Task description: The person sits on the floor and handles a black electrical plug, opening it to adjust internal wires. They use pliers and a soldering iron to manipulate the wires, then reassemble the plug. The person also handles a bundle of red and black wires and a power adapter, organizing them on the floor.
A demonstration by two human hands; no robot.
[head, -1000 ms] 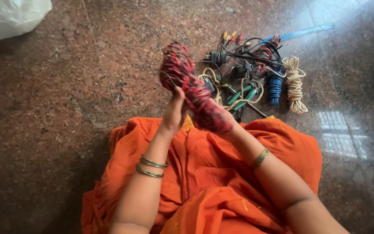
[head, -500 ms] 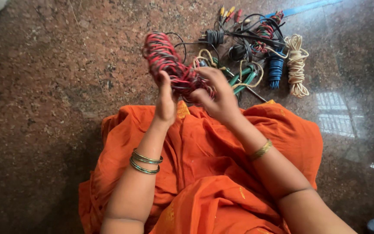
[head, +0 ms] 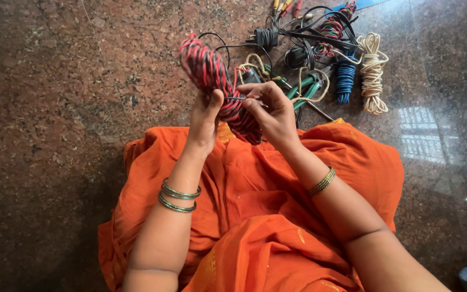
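Polished reddish-brown speckled granite floor (head: 71, 108) all around, window glare patch to right of hands. Orange cloth garment (head: 255, 216) spread below hands, over lap. Beyond hands, on floor: tangle of black cables with plug adapter (head: 268, 37); cream rope coil (head: 373, 70) far right; blue cord bundle (head: 345, 78) just left of it; green-handled pliers (head: 306, 86) just beyond right hand; small red-green wire coil (head: 333, 30) among black cables.
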